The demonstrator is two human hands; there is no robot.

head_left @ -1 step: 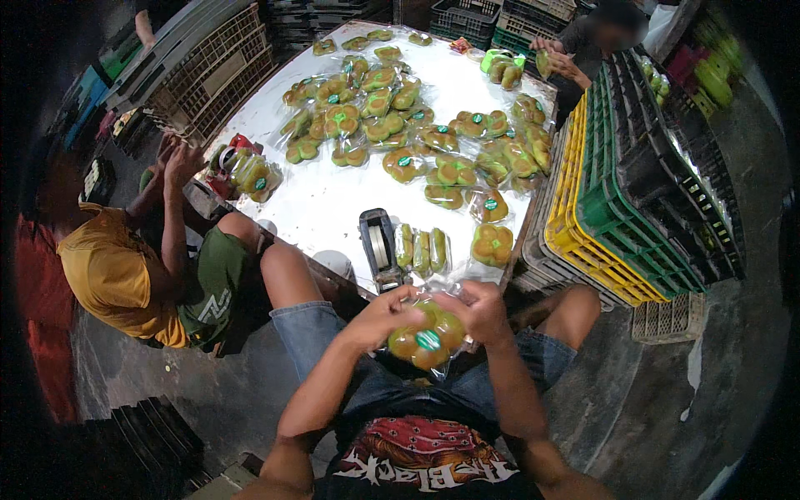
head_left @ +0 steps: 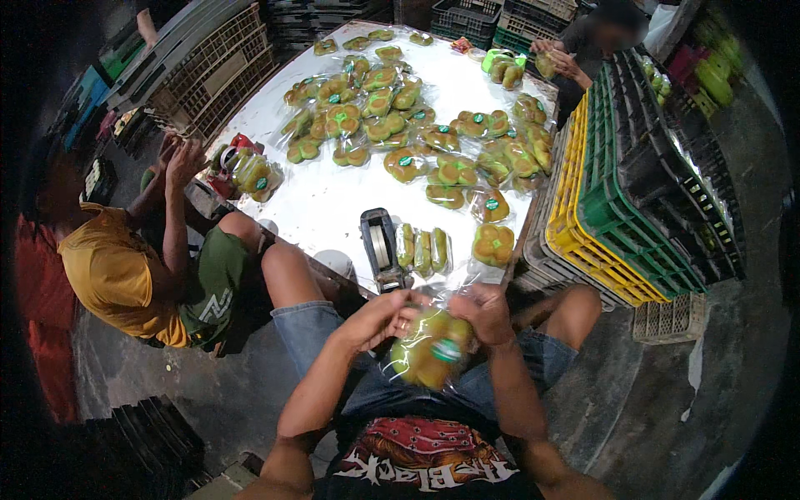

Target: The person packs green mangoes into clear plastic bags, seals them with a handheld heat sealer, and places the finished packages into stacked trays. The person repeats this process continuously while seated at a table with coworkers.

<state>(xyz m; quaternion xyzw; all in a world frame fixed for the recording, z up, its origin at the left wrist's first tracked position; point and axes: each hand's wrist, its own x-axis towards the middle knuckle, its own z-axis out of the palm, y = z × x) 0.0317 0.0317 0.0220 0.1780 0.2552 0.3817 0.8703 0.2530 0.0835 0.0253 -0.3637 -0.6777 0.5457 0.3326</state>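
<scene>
There are one table [head_left: 304, 204], one tape dispenser [head_left: 383, 265], three slim fruits [head_left: 422, 252] beside it and one foreground bag [head_left: 423, 352].

Open white tabletop [head_left: 321, 204] left of tape dispenser [head_left: 383, 254] — bagged fruit [head_left: 422, 252] on its right, stacked crates [head_left: 600, 200] beyond

This looks like a packing room: bagged fruit [head_left: 341, 122] and a tape cutter [head_left: 380, 250] sit on a white worktop [head_left: 312, 200], beside piled crates [head_left: 602, 200].

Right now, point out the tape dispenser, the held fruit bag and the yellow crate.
Tape dispenser [head_left: 381, 248], head view: on its roll.
Held fruit bag [head_left: 427, 348], head view: its clear middle.
Yellow crate [head_left: 563, 228], head view: its near corner.
</scene>
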